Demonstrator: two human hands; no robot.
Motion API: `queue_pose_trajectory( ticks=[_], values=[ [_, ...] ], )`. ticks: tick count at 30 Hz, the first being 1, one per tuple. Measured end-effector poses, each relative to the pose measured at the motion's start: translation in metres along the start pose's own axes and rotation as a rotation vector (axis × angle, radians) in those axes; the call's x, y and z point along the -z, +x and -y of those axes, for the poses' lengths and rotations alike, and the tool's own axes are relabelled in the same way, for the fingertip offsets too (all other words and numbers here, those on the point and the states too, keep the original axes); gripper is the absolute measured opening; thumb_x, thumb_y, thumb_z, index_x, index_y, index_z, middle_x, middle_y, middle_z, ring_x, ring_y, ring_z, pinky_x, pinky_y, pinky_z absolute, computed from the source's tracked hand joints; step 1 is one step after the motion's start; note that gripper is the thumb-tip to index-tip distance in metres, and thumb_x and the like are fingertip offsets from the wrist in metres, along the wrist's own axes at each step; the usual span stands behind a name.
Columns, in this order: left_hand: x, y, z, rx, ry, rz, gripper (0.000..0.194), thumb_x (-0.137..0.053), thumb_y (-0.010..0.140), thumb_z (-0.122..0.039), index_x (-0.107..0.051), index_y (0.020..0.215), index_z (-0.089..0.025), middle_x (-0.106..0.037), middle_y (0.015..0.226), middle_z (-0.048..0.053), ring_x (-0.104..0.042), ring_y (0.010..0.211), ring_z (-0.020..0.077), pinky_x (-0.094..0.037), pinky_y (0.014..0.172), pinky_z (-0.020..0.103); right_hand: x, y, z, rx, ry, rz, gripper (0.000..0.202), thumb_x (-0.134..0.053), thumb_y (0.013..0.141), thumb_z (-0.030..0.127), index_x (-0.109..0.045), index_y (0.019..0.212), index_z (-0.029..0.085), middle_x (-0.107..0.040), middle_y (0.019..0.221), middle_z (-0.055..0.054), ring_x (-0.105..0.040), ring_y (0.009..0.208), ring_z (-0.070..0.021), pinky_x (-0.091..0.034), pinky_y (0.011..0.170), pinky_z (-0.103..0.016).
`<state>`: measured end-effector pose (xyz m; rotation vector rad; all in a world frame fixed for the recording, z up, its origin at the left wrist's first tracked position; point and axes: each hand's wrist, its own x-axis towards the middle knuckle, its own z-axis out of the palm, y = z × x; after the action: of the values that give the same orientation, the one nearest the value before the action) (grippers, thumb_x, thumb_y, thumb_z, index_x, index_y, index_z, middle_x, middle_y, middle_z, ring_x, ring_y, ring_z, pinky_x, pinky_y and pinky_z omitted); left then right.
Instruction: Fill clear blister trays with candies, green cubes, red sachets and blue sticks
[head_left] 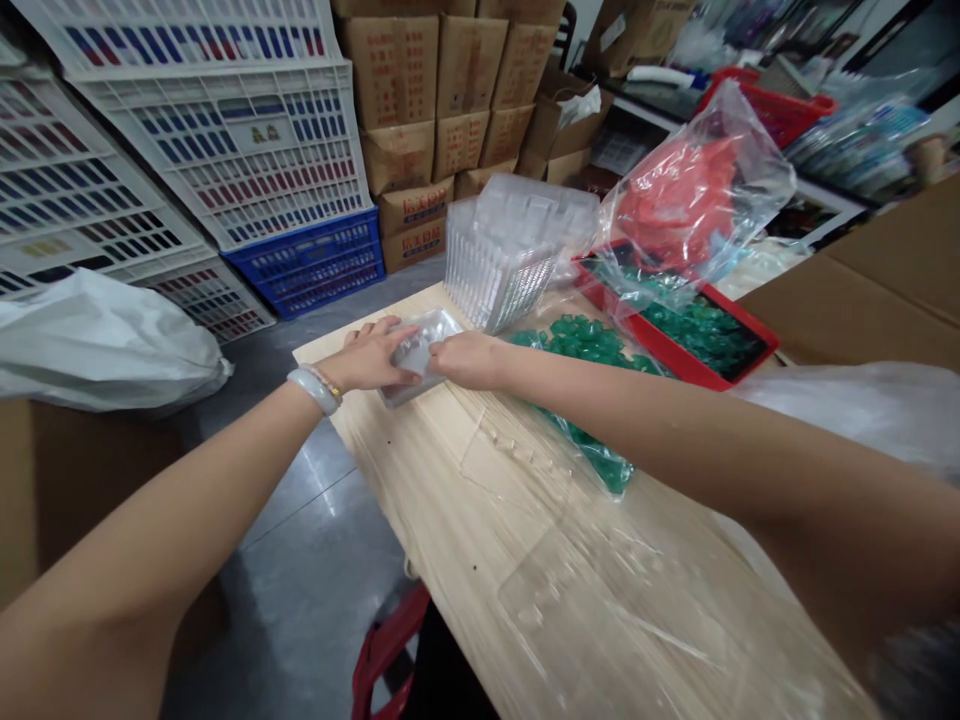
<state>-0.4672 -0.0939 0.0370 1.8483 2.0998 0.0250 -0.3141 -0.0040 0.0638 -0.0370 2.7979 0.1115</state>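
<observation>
Tray [417, 352] of clear plastic lies at the far left end of the wooden counter [405, 490], directly beneath both hands. The left hand [375, 355] comes from its left side, palm down, fingers spread across it and touching its surface. The right hand [469, 358] meets it from the right with fingers curled in; whether they pinch an edge or a small piece cannot be told.

Just beyond, to the right, stands a stack of clear trays [495, 270]. Right of the right hand, a clear bag [616, 485] on the counter holds translucent green pieces [589, 340]. Past it, a red bin [667, 352] holds more of the green pieces, and a clear bag of red items [682, 200] rests over its far left part. On the far left, white crates [259, 135] show blue and red contents through their slots, above a blue crate [307, 262].

The tray beneath the hands is shallow, rectangular and see-through, with a raised rim and pale reflections; its inside is partly covered by fingers.
</observation>
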Motion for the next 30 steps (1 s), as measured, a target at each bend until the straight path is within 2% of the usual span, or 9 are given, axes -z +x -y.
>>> queue_pose_trajectory(
  ticks=[2, 5, 10, 13, 16, 19, 22, 25, 30],
  values=[
    [-0.001, -0.004, -0.003, 0.018, -0.003, -0.029, 0.083, -0.051, 0.061, -0.06, -0.024, 0.134, -0.029, -0.02, 0.139, 0.008, -0.023, 0.123, 0.0343, -0.022, 0.096, 0.047, -0.001, 0.001, 0.002, 0.033, 0.004, -0.01, 0.022, -0.043, 0.079, 0.008, -0.059, 0.094, 0.012, -0.06, 0.088, -0.009, -0.057, 0.081, -0.0187, -0.04, 0.064, -0.028],
    [-0.001, -0.013, -0.011, -0.037, 0.035, -0.229, 0.073, -0.054, 0.065, -0.049, -0.033, 0.13, -0.023, -0.024, 0.138, 0.01, -0.02, 0.125, 0.0338, -0.019, 0.098, 0.049, -0.002, 0.0, 0.001, 0.058, -0.033, -0.112, 0.024, -0.041, 0.08, 0.008, -0.057, 0.097, 0.016, -0.058, 0.095, -0.007, -0.054, 0.083, -0.0176, -0.039, 0.066, -0.028],
    [0.007, -0.029, -0.028, -0.266, 0.047, -0.466, 0.022, -0.04, 0.079, -0.024, -0.06, 0.085, -0.017, -0.055, 0.104, 0.008, -0.049, 0.099, 0.0208, -0.037, 0.088, 0.037, 0.01, -0.014, -0.004, 0.048, -0.153, -0.335, 0.026, -0.035, 0.084, 0.011, -0.052, 0.103, 0.015, -0.055, 0.101, -0.009, -0.047, 0.091, -0.0214, -0.038, 0.073, -0.035],
    [0.019, -0.054, -0.04, -0.219, 0.086, -0.623, 0.019, -0.037, 0.081, -0.022, -0.056, 0.082, -0.017, -0.057, 0.09, 0.008, -0.053, 0.088, 0.0198, -0.043, 0.078, 0.035, 0.006, -0.043, 0.012, -0.138, -0.118, -0.585, 0.027, -0.031, 0.087, 0.016, -0.052, 0.104, 0.013, -0.053, 0.106, -0.01, -0.044, 0.096, -0.0226, -0.035, 0.082, -0.038],
    [0.026, -0.103, -0.049, -0.168, 0.107, -0.768, 0.009, -0.045, 0.078, -0.028, -0.051, 0.079, -0.022, -0.057, 0.086, 0.005, -0.054, 0.085, 0.0216, -0.045, 0.073, 0.036, -0.021, -0.089, 0.051, -0.38, 0.055, -0.737, 0.031, -0.035, 0.087, 0.028, -0.05, 0.108, 0.011, -0.056, 0.1, -0.011, -0.046, 0.092, -0.0216, -0.038, 0.08, -0.036],
    [0.017, -0.153, -0.056, -0.132, 0.058, -0.703, 0.005, -0.047, 0.077, -0.032, -0.049, 0.077, -0.027, -0.057, 0.083, 0.001, -0.056, 0.078, 0.0205, -0.046, 0.065, 0.036, -0.059, -0.132, 0.098, -0.589, 0.215, -0.637, 0.039, -0.039, 0.085, 0.031, -0.045, 0.119, 0.012, -0.053, 0.111, -0.013, -0.043, 0.103, -0.0225, -0.036, 0.088, -0.037],
    [-0.01, -0.177, -0.068, -0.049, 0.046, -0.64, 0.005, -0.046, 0.078, -0.032, -0.05, 0.077, -0.029, -0.058, 0.083, 0.001, -0.057, 0.077, 0.0213, -0.047, 0.064, 0.038, -0.091, -0.154, 0.132, -0.722, 0.326, -0.46, 0.045, -0.045, 0.082, 0.038, -0.045, 0.122, 0.017, -0.046, 0.125, -0.012, -0.037, 0.113, -0.0264, -0.03, 0.095, -0.043],
    [-0.047, -0.168, -0.088, -0.031, 0.057, -0.525, 0.012, -0.043, 0.081, -0.03, -0.053, 0.077, -0.024, -0.059, 0.089, 0.004, -0.058, 0.078, 0.0209, -0.049, 0.066, 0.037, -0.108, -0.164, 0.157, -0.773, 0.382, -0.332, 0.047, -0.045, 0.08, 0.045, -0.049, 0.12, 0.022, -0.036, 0.134, -0.01, -0.032, 0.12, -0.0302, -0.025, 0.097, -0.049],
    [-0.095, -0.138, -0.133, -0.063, 0.026, -0.38, 0.026, -0.036, 0.085, -0.031, -0.057, 0.091, -0.016, -0.056, 0.105, 0.012, -0.055, 0.091, 0.0233, -0.047, 0.076, 0.037, -0.119, -0.189, 0.189, -0.864, 0.4, -0.325, 0.045, -0.04, 0.082, 0.047, -0.049, 0.12, 0.025, -0.032, 0.138, -0.007, -0.03, 0.123, -0.0287, -0.023, 0.099, -0.048]
  ],
)
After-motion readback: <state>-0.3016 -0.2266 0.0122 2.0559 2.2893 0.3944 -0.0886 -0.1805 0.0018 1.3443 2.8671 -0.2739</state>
